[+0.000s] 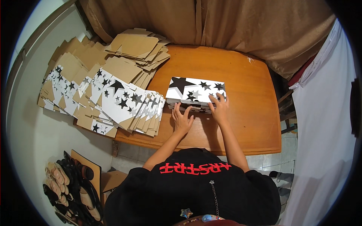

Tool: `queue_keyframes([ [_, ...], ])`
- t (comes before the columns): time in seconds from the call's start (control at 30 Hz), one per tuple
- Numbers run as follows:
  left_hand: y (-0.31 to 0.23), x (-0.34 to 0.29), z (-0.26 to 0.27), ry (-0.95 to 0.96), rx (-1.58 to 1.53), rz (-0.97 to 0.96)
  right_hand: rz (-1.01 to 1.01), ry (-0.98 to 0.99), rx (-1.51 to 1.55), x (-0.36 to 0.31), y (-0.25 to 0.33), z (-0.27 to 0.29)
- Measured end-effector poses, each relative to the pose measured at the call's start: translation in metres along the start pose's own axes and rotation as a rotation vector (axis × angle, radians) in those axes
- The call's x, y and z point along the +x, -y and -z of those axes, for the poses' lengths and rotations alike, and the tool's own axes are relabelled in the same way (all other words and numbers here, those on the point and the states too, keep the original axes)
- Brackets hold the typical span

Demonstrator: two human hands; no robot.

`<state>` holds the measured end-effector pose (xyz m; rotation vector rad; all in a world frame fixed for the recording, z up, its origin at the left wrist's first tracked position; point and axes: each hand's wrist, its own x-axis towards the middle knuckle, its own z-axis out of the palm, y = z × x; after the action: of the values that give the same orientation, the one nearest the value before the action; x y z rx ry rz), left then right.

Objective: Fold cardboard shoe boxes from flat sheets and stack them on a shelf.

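I can see a box made of thin card, white and smooth, with black and grey stars on it. It is long and low, with a flat top and straight edges. It sits on the shiny orange-brown wooden table, near the middle. To its left I see big messy piles of flat cardboard pieces. Some show white sides with stars, and some show plain brown sides. A soft brown curtain hangs in folds past the far edge.

The box lies with its long way going from left to right. Its right end is turned just a little toward the person. One long side faces the person, and there is a dark gap near the middle of that side's top edge.

I see both arms reach up from below. The left hand is open, its fingers bent and spread against the front side. The right hand is open too, its fingers lying over the top's front edge near the right end. Neither hand wraps around the box.
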<state>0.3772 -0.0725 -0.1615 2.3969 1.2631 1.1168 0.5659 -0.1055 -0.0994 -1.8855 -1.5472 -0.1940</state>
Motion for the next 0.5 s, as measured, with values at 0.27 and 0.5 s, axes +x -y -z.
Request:
queue_keyframes([
  [0.27,0.0,-0.008,0.007,0.116,0.146,0.057,0.092,-0.188,-0.034,-0.013,-0.004,-0.024],
  [0.5,0.006,-0.003,0.006,0.134,0.185,0.013,0.08,-0.233,-0.031,-0.015,-0.005,-0.031],
])
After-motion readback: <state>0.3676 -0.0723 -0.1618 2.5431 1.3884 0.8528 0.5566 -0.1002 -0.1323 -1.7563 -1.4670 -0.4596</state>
